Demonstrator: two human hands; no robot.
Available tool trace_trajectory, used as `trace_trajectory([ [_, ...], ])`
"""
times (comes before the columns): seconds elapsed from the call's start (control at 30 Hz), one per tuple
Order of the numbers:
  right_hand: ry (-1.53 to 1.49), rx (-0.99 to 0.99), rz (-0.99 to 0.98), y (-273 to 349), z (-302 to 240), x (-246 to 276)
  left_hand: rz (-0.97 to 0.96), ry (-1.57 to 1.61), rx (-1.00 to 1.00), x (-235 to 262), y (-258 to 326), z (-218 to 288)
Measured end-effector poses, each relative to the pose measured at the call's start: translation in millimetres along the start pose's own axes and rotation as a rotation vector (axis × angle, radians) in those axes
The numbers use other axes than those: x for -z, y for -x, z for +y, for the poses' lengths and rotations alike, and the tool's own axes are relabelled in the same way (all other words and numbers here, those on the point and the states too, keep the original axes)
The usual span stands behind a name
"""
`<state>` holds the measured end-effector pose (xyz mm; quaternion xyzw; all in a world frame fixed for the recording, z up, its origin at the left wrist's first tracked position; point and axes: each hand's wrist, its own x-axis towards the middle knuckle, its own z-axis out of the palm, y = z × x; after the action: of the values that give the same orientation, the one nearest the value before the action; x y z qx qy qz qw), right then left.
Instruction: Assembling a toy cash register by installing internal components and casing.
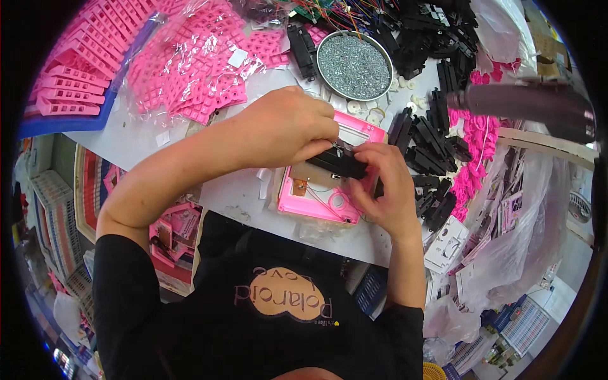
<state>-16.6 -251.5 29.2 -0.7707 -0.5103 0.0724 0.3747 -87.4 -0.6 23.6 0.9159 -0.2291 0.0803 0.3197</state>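
Both hands meet over a pink plastic casing [291,199] on the white table. A long black plastic part [339,163] lies across the casing, with a small metal piece visible at its upper edge. My right hand [389,187] grips this part's right end between thumb and fingers. From the left, my left hand [304,126] reaches over with its fingers pinched together at the part's upper side; whatever is between those fingertips is hidden. Inside the casing's near end sit a small copper-coloured board [299,186], thin wires and a pink ring [339,201].
Just beyond the casing stands a round metal dish [320,75] of small screws. Black plastic parts [427,142] pile up to the right, beneath a dark powered screwdriver [525,107]. Bagged pink pieces [190,69] and a blue tray [117,104] of pink frames occupy the far left.
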Motion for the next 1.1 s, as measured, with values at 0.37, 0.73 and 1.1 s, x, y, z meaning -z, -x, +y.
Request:
trace_trajectory([
  [0.37, 0.098, -0.031, -0.197, -17, -13, 12, -0.487, -0.306, -0.093, 18, -31, 23],
  [0.73, 0.458, 0.033, -0.292, -16, -34, 9, -0.134, 0.238, 0.333, 6, -10, 16],
  [1.1, 0.856, 0.059, -0.343, -13, -64, -6, -0.205, 0.184, 0.307, 1, -26, 7],
])
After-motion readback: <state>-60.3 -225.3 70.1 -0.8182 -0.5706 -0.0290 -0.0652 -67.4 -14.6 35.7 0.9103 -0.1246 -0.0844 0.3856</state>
